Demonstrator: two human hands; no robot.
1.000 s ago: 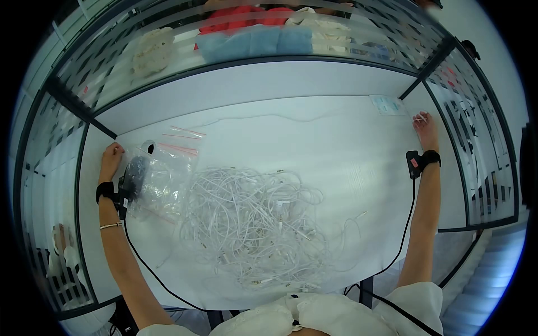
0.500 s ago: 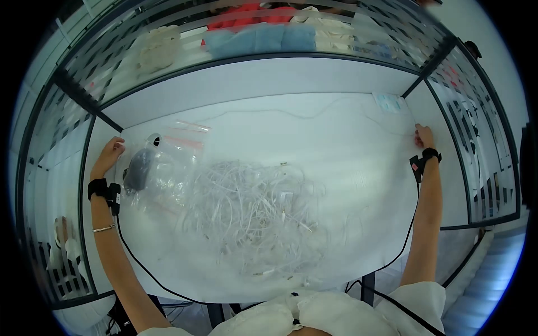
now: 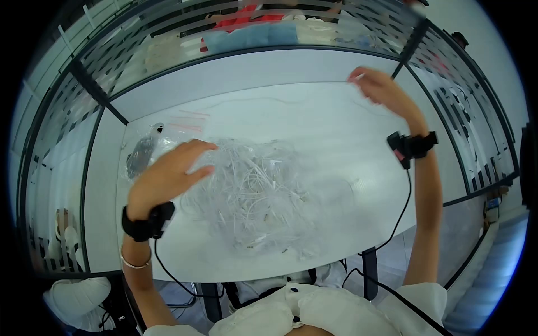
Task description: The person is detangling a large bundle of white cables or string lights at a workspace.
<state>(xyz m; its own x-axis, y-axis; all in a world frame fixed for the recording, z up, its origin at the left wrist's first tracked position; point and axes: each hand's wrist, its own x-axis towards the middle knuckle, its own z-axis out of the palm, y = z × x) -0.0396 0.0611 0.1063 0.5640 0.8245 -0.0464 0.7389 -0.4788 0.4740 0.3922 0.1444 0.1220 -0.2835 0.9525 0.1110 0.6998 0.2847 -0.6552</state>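
Note:
My left hand (image 3: 174, 169) is over the left edge of a tangled heap of thin white cables (image 3: 260, 185). Its thumb and fingers are apart, with nothing seen between them. Some cable ends in the heap have small metal-coloured tips. At the back right, my right hand (image 3: 386, 96) is raised near the table's rear panel. Its fingers reach left, somewhat blurred, and look apart and free of any object. A clear plastic bag (image 3: 162, 143) with a dark grey item (image 3: 141, 157) inside lies beyond my left hand, partly hidden by it.
The white table (image 3: 342, 134) has a low rear panel (image 3: 252, 73) and glass partitions in dark frames. One thin pale cord (image 3: 246, 101) lies along the back. Black leads hang from bands on both wrists. Behind the glass are folded-looking fabrics (image 3: 252, 36).
My left hand has come in rightward from the left edge toward the cable heap, its fingers spread. My right hand has moved left and up from the right edge. The camera view has shifted slightly.

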